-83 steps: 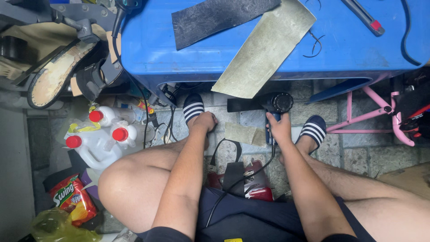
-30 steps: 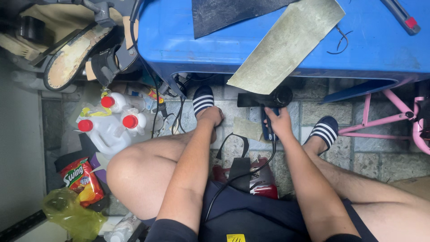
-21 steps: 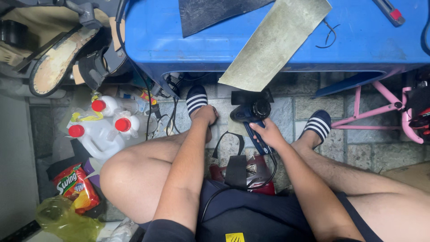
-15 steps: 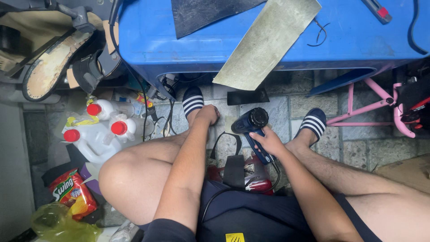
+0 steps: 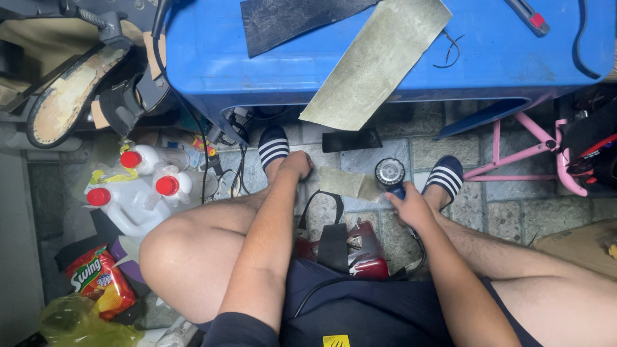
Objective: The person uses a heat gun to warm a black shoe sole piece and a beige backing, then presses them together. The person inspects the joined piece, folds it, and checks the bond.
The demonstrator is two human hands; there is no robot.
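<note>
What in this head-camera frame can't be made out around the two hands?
- Left hand: fingers curl down, hiding whatever they touch on the floor.
- Heat gun: handle covered by the right hand.
- Red bag: contents hidden by its strap and the arms.
- Red-tipped tool: cut off by the top edge.

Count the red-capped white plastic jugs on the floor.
3. One red-capped jug sits farthest up, near the cables; a second stands just below it; the third, the biggest, is at the left. More may be hidden behind the clutter.

bare arms and legs, dark navy shorts (image 5: 379,308) with small yellow tag (image 5: 336,340), dark striped slide sandals (image 5: 273,145)
</note>
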